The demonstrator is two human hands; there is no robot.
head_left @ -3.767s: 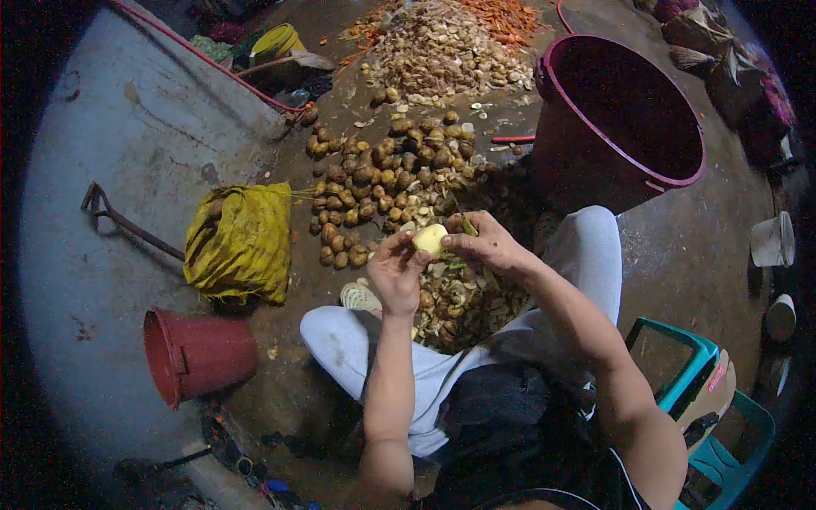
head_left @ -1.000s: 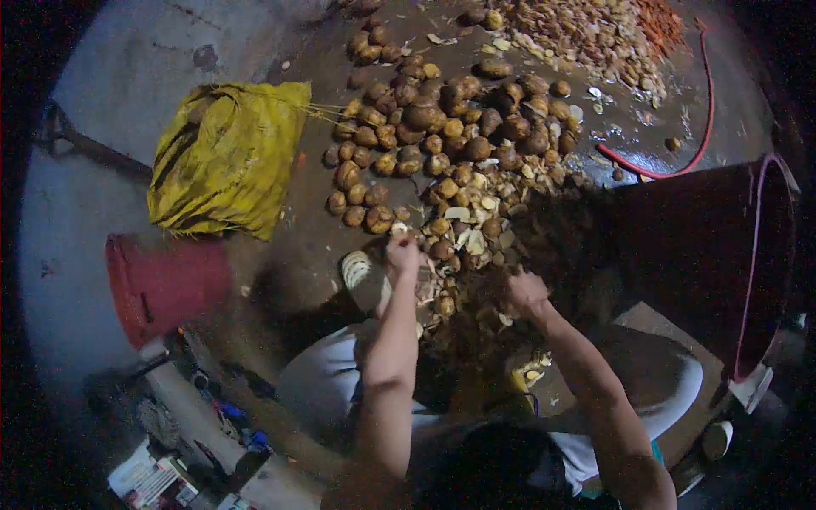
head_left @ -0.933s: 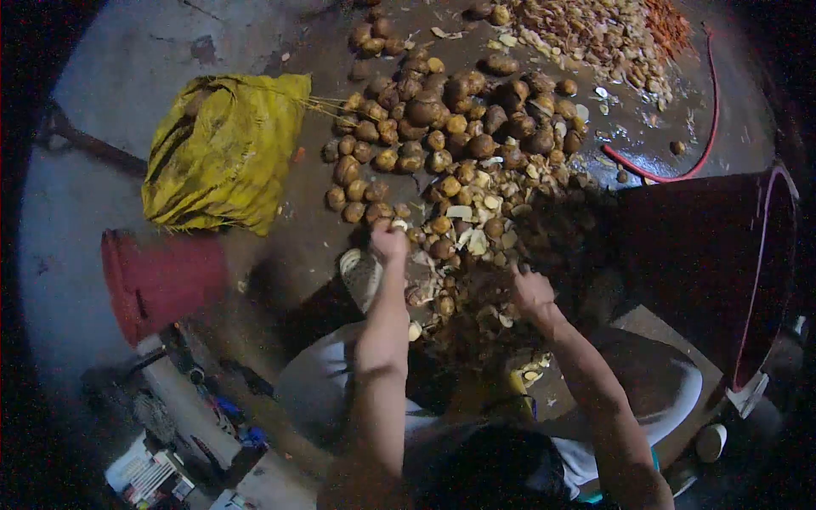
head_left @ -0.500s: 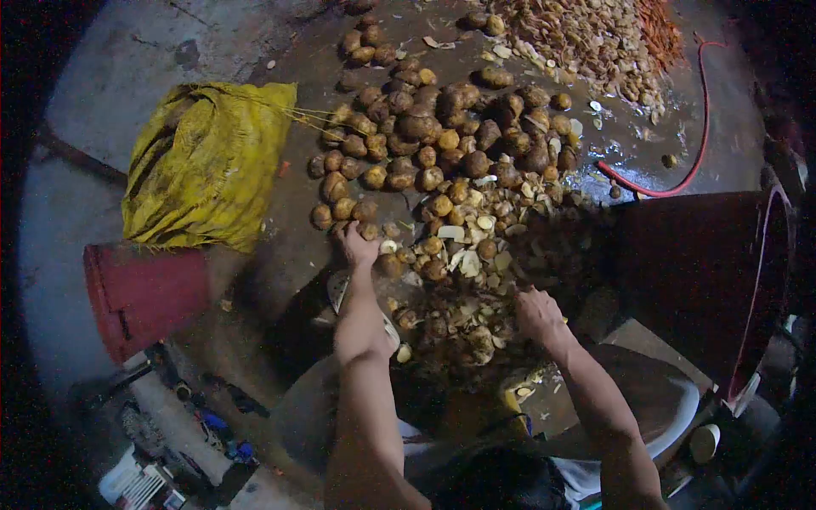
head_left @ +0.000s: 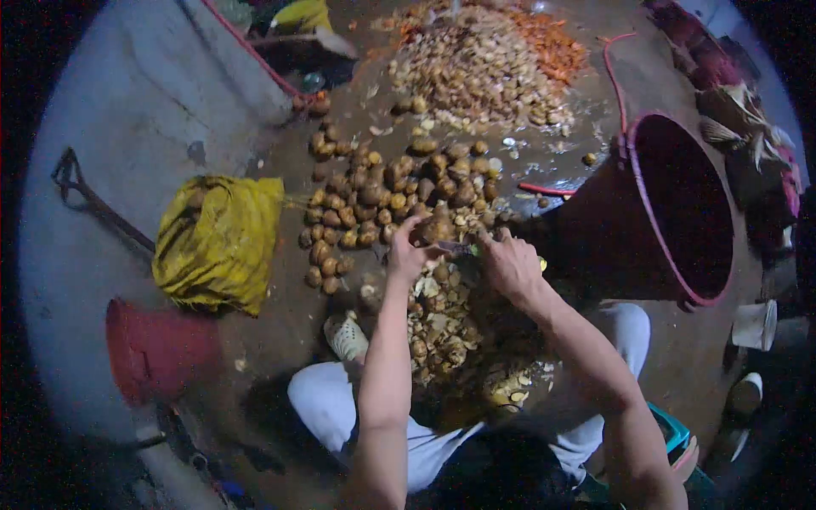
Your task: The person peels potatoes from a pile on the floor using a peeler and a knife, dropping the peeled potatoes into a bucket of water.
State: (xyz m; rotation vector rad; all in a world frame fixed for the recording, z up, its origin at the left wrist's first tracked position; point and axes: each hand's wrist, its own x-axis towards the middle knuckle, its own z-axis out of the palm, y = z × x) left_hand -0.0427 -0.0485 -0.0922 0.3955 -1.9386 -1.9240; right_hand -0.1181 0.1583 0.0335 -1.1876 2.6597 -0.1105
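My left hand (head_left: 409,252) is closed around a brown potato (head_left: 438,223), held up in front of me above the floor. In my right hand (head_left: 512,265) is a knife with a green handle, its blade (head_left: 456,248) lying close under the potato. Whether the edge touches the skin, I cannot tell. Beyond my hands spreads a heap of unpeeled brown potatoes (head_left: 340,202) on the wet floor. Below my hands, between my legs, lies a mound of peelings (head_left: 442,327).
A large dark red tub (head_left: 595,229) lies tipped at the right, near a red hose (head_left: 614,76). Farther off are pale pieces (head_left: 476,72) and orange pieces (head_left: 552,42). At the left are a yellow sack (head_left: 217,242), a red bucket (head_left: 161,348) and a long-handled tool (head_left: 110,204).
My left hand has come up from the potatoes on the floor and now holds one. My right hand has brought the knife to it. The view has tilted upward.
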